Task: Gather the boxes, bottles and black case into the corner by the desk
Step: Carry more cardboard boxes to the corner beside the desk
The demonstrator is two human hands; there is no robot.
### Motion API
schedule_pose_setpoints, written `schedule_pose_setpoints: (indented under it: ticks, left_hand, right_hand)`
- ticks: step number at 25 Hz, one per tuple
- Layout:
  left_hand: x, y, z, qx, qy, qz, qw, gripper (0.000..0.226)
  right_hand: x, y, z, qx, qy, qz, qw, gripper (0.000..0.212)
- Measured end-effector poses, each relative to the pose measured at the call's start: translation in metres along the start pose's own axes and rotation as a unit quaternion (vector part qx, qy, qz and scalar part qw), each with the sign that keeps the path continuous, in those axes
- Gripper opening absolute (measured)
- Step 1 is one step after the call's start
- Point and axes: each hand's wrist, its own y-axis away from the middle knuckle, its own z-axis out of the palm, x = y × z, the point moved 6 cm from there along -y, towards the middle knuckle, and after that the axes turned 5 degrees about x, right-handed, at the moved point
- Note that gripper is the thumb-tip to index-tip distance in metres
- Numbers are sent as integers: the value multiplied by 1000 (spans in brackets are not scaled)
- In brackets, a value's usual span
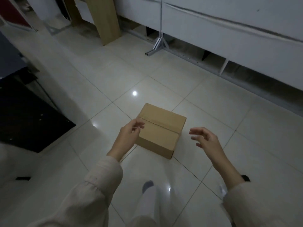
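A closed brown cardboard box (161, 128) with a taped seam sits on the pale tiled floor in the middle of the view. My left hand (129, 133) hovers at the box's near left corner, fingers curled and apart, holding nothing; whether it touches the box is unclear. My right hand (205, 138) is open to the right of the box, a short gap away from its side. No bottles are in view. A flat black object (31, 122) lies on the floor at the left; I cannot tell whether it is the case.
A wooden desk leg (106, 20) stands at the back left. White cabinets (229, 35) run along the back right, with a metal stand foot (155, 46) in front. A small dark item (23, 178) lies on the floor at lower left. My socked foot (147, 185) is below the box.
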Motion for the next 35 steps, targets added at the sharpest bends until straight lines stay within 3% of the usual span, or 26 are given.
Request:
schedule_pose_setpoints:
  ticks: [7, 11, 15, 18, 21, 26, 32, 35]
  left_hand:
    - [-97, -132, 56, -41, -27, -66, 997, 28]
    - [-168, -196, 100, -33, -60, -68, 995, 29]
    - [-258, -251, 143, -8, -122, -77, 990, 32]
    - [-322, -281, 167, 25, -185, -116, 975, 43]
    - [-370, -302, 188, 27, -252, -140, 957, 69]
    - [-433, -329, 193, 1, -271, -245, 931, 114]
    - [-447, -332, 190, 26, -202, -301, 932, 98]
    - [-441, -331, 188, 46, -168, -313, 934, 89]
  right_hand:
    - [101, -110, 72, 60, 17, 102, 993, 32]
    - [185, -181, 109, 40, 61, 140, 987, 35]
    - [278, -249, 142, 20, 112, 174, 978, 53]
    - [331, -287, 160, 15, 182, 152, 971, 62]
    - [366, -315, 168, 46, 234, 115, 964, 69]
    - [396, -332, 170, 76, 107, 106, 986, 96]
    - [409, -335, 171, 99, 44, 111, 988, 114]
    - [414, -332, 167, 104, 21, 184, 977, 114]
